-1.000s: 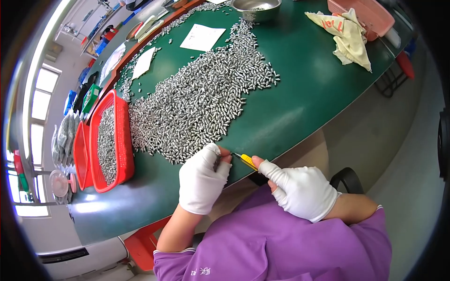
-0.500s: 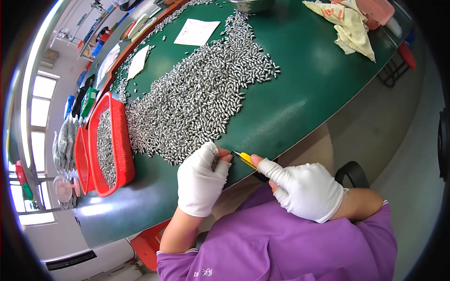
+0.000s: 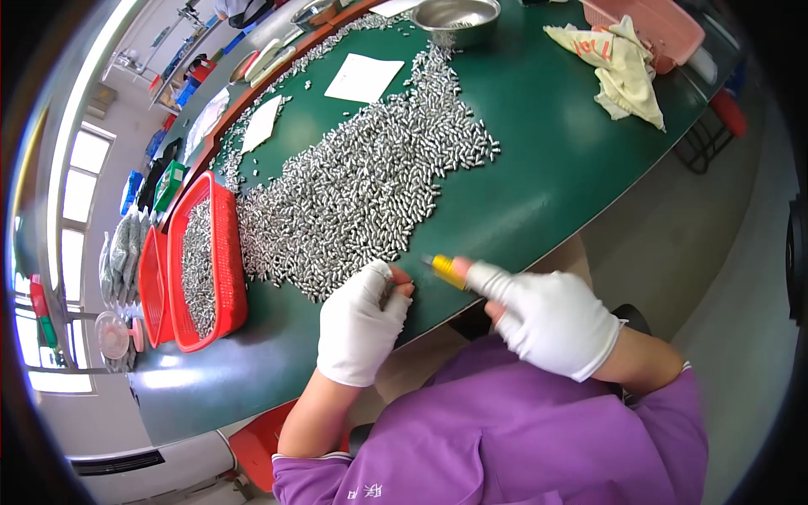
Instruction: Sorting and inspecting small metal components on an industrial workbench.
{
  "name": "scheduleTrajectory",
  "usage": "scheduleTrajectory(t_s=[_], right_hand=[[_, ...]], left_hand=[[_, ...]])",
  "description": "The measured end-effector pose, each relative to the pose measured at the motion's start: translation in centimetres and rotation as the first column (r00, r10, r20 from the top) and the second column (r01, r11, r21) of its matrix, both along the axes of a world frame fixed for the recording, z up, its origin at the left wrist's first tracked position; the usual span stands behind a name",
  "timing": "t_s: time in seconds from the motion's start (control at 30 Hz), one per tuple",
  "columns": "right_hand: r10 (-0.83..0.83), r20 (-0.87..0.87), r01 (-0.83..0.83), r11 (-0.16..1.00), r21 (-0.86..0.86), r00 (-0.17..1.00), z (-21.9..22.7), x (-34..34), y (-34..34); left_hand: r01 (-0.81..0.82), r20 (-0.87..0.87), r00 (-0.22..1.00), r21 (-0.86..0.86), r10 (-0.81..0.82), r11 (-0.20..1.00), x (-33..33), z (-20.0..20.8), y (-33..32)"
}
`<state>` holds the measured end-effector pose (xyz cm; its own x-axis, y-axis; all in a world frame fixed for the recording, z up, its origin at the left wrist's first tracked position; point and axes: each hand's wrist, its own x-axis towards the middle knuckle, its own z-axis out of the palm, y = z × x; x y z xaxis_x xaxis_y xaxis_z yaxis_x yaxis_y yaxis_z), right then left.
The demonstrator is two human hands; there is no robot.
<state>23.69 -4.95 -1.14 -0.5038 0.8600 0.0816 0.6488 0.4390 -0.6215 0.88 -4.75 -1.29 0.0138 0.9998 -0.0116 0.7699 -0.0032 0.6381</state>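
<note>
In white fingertip-less gloves, my left hand [image 3: 360, 324] is closed at the table's near edge, thumb and fingers pinched together. Whatever sits between those fingertips is too small or hidden to make out. Just right of it, my right hand [image 3: 551, 320] grips a slim yellow tool that looks like a utility knife [image 3: 449, 271]. Its dark tip, blurred, points left and stands a little apart from the left fingertips. Beyond both hands spreads a wide heap of small silvery metal cylinders [image 3: 349, 185] on the green table [image 3: 522, 181].
A red plastic basket [image 3: 225, 278] of the same pieces stands at the left, a second red basket [image 3: 154, 290] beside it. Paper sheets [image 3: 364, 77] lie beyond the heap, near a metal bowl [image 3: 459, 34]. A cream cloth [image 3: 623, 80] hangs against a pink bin [image 3: 677, 34] at far right.
My right hand with the yellow knife has lifted slightly up and away from the left fingertips. My left hand keeps its pinch. The view has shifted a little, showing more of the metal bowl.
</note>
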Motion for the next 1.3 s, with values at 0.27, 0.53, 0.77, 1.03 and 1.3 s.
scheduleTrajectory(t_s=[0.27, 0.53, 0.77, 1.03, 1.3], right_hand=[[-0.625, 0.191, 0.454, 0.714, 0.534, 0.757, -2.3, 7.0, 12.0], [-0.144, 0.052, 0.066, 0.709, 0.702, 0.988, -0.2, -0.1, 15.1], [0.132, 0.238, -0.187, 0.956, 0.226, 0.962, 0.9, -9.1, 16.5], [0.215, 0.129, -0.245, 0.919, 0.309, 0.968, -0.8, -10.5, 18.7], [0.217, -0.094, -0.168, 0.914, 0.370, 0.972, -1.1, -9.5, 19.2]], left_hand=[[0.077, 0.826, 0.555, -0.161, 0.092, 0.984, -5.4, 2.4, 4.4], [0.106, 0.965, 0.239, -0.138, 0.109, 0.985, -7.8, -0.2, 6.0], [0.033, 0.967, 0.245, -0.081, 0.070, 0.996, -8.1, -0.7, 5.8], [0.061, 0.955, 0.274, -0.137, 0.115, 0.989, -7.5, -0.4, 5.1], [0.098, 0.968, 0.216, -0.152, 0.128, 0.984, -7.1, -0.3, 5.0]])
